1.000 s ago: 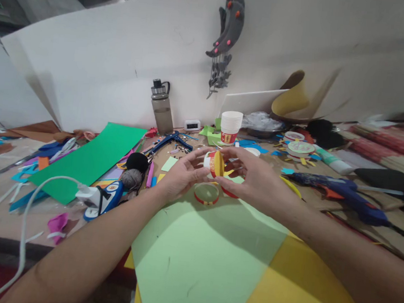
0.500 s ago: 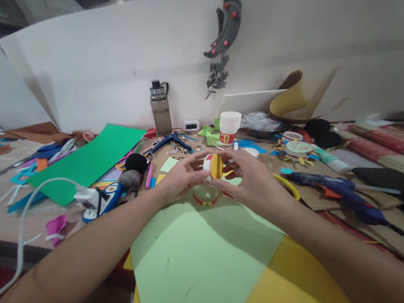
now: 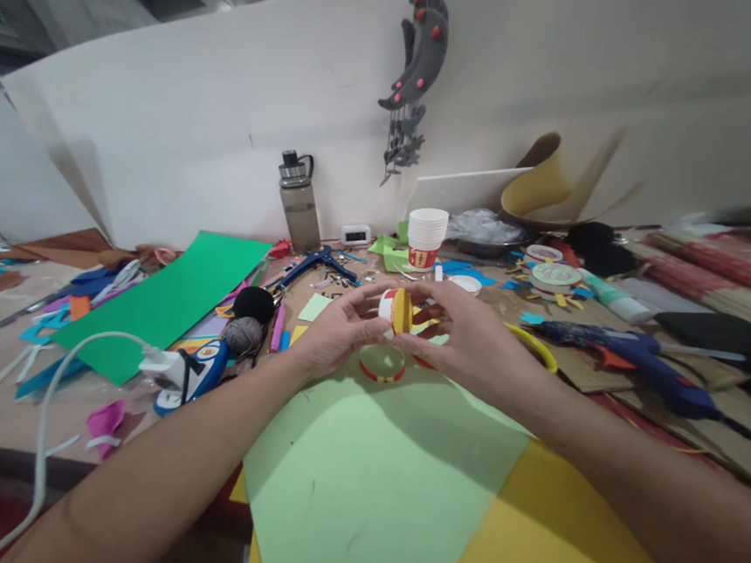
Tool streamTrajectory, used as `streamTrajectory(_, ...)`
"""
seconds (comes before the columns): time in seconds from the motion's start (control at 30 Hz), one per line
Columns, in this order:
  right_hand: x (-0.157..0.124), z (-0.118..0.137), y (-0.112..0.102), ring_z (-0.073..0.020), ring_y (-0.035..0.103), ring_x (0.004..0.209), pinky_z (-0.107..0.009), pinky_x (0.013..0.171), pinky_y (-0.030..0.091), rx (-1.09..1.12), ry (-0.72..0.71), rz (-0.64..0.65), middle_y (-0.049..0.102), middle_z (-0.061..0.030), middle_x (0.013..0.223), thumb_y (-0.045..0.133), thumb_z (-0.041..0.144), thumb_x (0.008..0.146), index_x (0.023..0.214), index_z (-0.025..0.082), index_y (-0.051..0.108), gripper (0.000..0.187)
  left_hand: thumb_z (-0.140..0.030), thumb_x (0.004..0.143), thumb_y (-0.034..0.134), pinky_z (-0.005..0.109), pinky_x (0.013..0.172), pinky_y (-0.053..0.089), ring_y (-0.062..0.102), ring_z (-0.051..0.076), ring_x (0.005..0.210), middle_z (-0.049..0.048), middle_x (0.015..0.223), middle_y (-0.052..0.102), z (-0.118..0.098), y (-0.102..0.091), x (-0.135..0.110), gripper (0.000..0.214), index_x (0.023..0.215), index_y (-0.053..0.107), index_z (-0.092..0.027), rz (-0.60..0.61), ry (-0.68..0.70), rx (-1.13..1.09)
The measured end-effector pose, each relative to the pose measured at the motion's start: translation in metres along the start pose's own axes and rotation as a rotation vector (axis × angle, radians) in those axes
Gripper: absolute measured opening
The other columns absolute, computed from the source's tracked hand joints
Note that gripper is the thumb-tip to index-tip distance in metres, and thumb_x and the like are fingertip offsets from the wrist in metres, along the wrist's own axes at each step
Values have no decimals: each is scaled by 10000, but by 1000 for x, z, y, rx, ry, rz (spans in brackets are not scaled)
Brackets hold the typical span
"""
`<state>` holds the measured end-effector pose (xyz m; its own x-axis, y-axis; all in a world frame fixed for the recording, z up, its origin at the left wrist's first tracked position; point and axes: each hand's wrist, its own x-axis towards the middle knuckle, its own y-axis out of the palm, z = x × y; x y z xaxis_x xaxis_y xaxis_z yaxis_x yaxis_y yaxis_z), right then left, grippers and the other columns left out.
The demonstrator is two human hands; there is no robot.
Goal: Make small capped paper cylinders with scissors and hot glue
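Between my hands is a short cut section of paper cup [image 3: 387,311], white and red, with a yellow round face turned to the right. My left hand [image 3: 338,331] grips its left side, thumb in front and fingers behind. From the right, my right hand [image 3: 463,329] curls its fingers round the yellow side, with the thumb low at the near edge; some fingertips are hidden. Just below the held piece, a red-and-white cup ring [image 3: 381,377] lies on a light green paper sheet [image 3: 378,474]. Another red-rimmed piece shows partly under my right hand.
A stack of paper cups [image 3: 427,238] and a water bottle [image 3: 299,205] stand at the back. To the right lies a blue glue gun [image 3: 644,362]. On the left are a green sheet [image 3: 163,307] and a white cable [image 3: 43,428]. Yellow paper [image 3: 545,515] lies under the green sheet.
Both hands and the held cup piece stay nearly in place. Only a very slight shift of the camera view shows.
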<state>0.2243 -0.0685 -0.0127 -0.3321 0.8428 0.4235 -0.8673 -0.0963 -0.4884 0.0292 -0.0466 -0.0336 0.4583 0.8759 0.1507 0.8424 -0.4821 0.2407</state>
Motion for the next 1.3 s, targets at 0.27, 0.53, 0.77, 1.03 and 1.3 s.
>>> streamTrajectory(0.27,6,0,-3,-219,692,936,-395,813,597,175,138,49,677,-88,1140,731,301,745,1157,215,592,443,-255,646,844,384,878,519,637,271,1074,129,1191,671,-8,4,-2,662,1271,623,-249,-18,7,50)
streamTrajectory(0.53,5,-2,-1,-211,696,882,-377,760,604,202,170,56,684,-75,1097,754,326,715,1132,222,600,457,-232,705,807,364,854,527,621,250,1074,114,1169,670,-2,-1,0,642,1310,592,-264,39,11,76)
streamTrajectory(0.77,4,-2,-1,-213,697,863,-373,737,605,191,176,37,687,-75,1095,751,324,711,1118,228,603,444,-227,705,812,334,833,541,635,232,1039,115,1159,673,-3,-2,0,613,1284,611,-240,38,-13,38)
streamTrajectory(1.03,7,1,-10,-221,677,906,-387,777,593,97,203,-36,663,-102,1182,737,393,730,1191,211,583,519,-225,718,796,370,827,574,662,232,1004,96,1182,668,-8,-5,-1,563,1251,618,-225,-46,6,-67)
streamTrajectory(1.3,-4,14,-18,-194,668,821,-302,654,551,-141,121,334,698,-49,1047,716,378,739,1166,259,641,449,-303,821,656,361,842,568,679,254,1040,107,1137,706,-9,-17,3,349,1136,640,-153,-210,31,-273)
